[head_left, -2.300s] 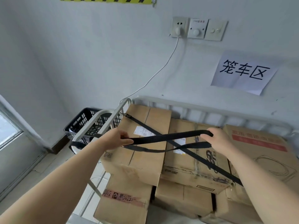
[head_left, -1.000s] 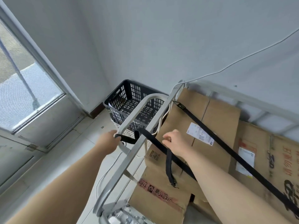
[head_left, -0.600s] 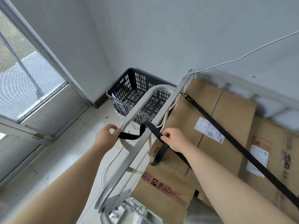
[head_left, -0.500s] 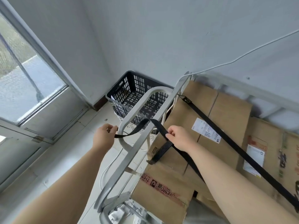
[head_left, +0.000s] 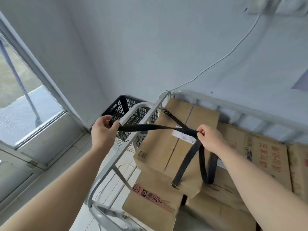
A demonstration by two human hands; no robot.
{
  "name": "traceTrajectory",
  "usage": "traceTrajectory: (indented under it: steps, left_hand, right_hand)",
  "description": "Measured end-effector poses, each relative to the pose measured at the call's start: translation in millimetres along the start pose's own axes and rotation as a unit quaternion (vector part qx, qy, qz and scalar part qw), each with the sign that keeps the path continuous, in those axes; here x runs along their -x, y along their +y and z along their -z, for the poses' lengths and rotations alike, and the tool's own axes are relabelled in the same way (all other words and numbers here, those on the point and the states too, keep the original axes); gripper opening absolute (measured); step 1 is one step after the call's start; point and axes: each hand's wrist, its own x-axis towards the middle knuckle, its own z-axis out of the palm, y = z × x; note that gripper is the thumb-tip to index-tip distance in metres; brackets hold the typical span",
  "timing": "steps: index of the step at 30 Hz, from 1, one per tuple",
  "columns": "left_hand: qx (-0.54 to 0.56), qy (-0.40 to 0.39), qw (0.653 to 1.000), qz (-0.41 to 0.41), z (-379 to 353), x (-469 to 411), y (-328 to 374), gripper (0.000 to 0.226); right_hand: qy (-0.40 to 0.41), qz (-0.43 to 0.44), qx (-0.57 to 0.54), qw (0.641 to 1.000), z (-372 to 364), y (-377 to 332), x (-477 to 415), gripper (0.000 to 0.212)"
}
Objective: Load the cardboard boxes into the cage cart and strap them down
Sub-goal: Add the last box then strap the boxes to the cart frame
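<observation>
Head camera view: boxes are aboard and the strapping is under way. The cardboard boxes (head_left: 166, 154) sit stacked inside the cage cart (head_left: 127, 148), which stands against a pale wall, so the loading half of the job looks finished as far as this angle shows.

One black strap (head_left: 174, 116) is hooked at the cart's far corner and runs diagonally over the top box. A second strap (head_left: 150, 127) is in the person's hands. The left grip (head_left: 103, 130) is closed on one end of it, fingers and thumb curled round the webbing, outside the cart's side rail and above a black basket (head_left: 120, 105) on the floor. From there the strap crosses the rail and the top box to the right grip (head_left: 210, 139), which pinches it between thumb and curled fingers. Below that hand the webbing droops in a slack loop, and a loose tail hangs down the front of the box.

Judging by the slack, this second strap is neither fastened nor tightened. Left to do, it seems: anchor the end to the rail, take up the loop and pull it snug. Whether the first strap is taut at its hidden lower end cannot be told. A white cable (head_left: 216, 64) trails down the wall behind.
</observation>
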Motion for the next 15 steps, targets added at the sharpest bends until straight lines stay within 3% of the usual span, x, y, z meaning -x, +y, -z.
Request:
traceTrajectory:
  steps: [3,7,14,15]
  left_hand:
    - [0.026,-0.030,0.999,0.017,-10,24,22,0.046]
    - [0.009,-0.063,0.997,0.051,-30,58,29,0.056]
    - [0.086,-0.078,0.970,0.212,-64,95,22,0.006]
    - [0.114,-0.083,0.960,0.241,-67,98,23,0.009]
  right_hand:
    - [0.036,-0.018,0.006,0.999,23,27,20,0.010]
    - [0.063,-0.043,0.030,0.997,52,59,46,0.011]
    - [0.083,-0.051,0.030,0.995,90,101,86,0.010]
    - [0.084,-0.055,0.031,0.994,95,108,91,0.010]
